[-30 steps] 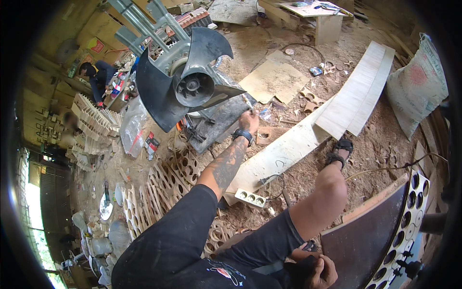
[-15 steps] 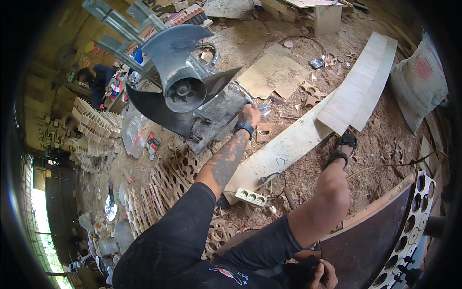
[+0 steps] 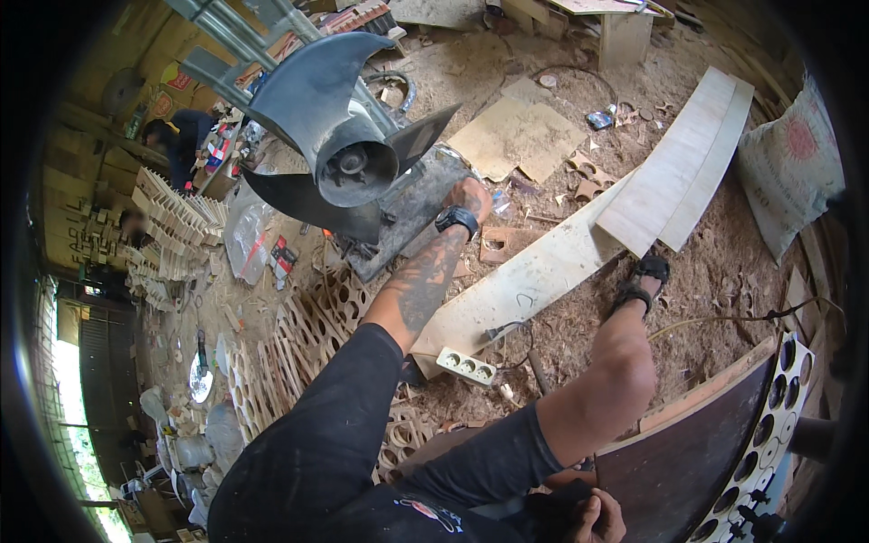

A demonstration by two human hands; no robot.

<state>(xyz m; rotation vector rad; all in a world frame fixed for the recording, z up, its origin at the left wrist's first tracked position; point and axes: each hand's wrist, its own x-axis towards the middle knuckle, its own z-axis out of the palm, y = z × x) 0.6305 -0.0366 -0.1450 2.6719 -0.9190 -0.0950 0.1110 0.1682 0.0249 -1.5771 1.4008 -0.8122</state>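
The right hand [image 3: 597, 518] sits at the lower edge of the view, close to the body, resting against the edge of a dark curved panel [image 3: 688, 462]. Its fingers are curled, but whether they clamp the panel cannot be determined. The panel's outer rim carries a pale strip with a row of round holes [image 3: 777, 407].

Beyond the bent knee, a white power strip [image 3: 466, 366] lies on the sawdust-covered floor [image 3: 724, 271], with a cable running from it. One sandalled foot [image 3: 638, 282] is planted beside a long pale plywood board [image 3: 534, 281], which lies across the floor and overlaps two further curved boards [image 3: 688, 158].

The left arm extends forward, a black wristwatch [image 3: 457, 218] on the wrist. The left hand [image 3: 472, 195] rests on a grey metal base plate [image 3: 412, 213]. The fingers are turned away from the camera, so the grip state cannot be determined.

On the base plate stands a large dark propeller [image 3: 348, 154] with broad curved blades and a round hub facing the camera. To its left, stacks of perforated wooden pieces [image 3: 308, 330] cover the floor.

At the far left, another person [image 3: 181, 136] bends over a cluttered bench. A sack [image 3: 792, 172] leans at the far right.
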